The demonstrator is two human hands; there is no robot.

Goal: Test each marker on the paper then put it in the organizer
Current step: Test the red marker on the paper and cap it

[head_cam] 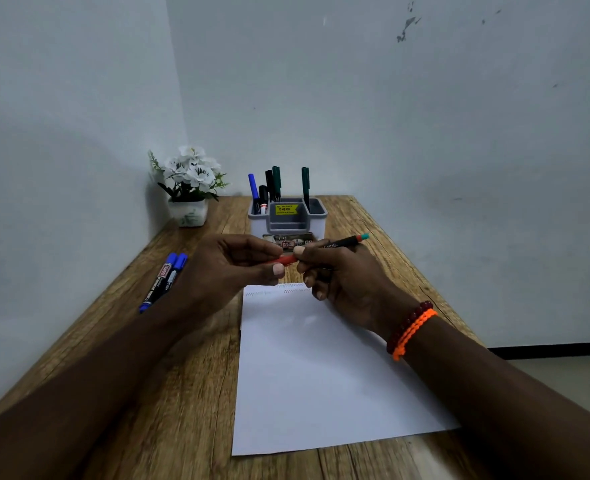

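Both hands meet above the top edge of the white paper [307, 368]. My right hand [338, 275] grips the black barrel of a red marker [342, 242] whose teal end points right. My left hand [238, 261] pinches the marker's red cap [284, 260] between thumb and fingers. Faint red and grey scribbles run along the paper's top edge. The grey organizer [288, 218] stands behind the hands with several markers upright in its compartments. Two blue-capped markers [163, 280] lie side by side on the table to the left.
A white pot of white flowers [189, 188] stands in the back left corner. The wooden table [189, 375] meets the wall along its left and far sides. Its right edge drops to the floor. A small printed card [288, 241] lies in front of the organizer.
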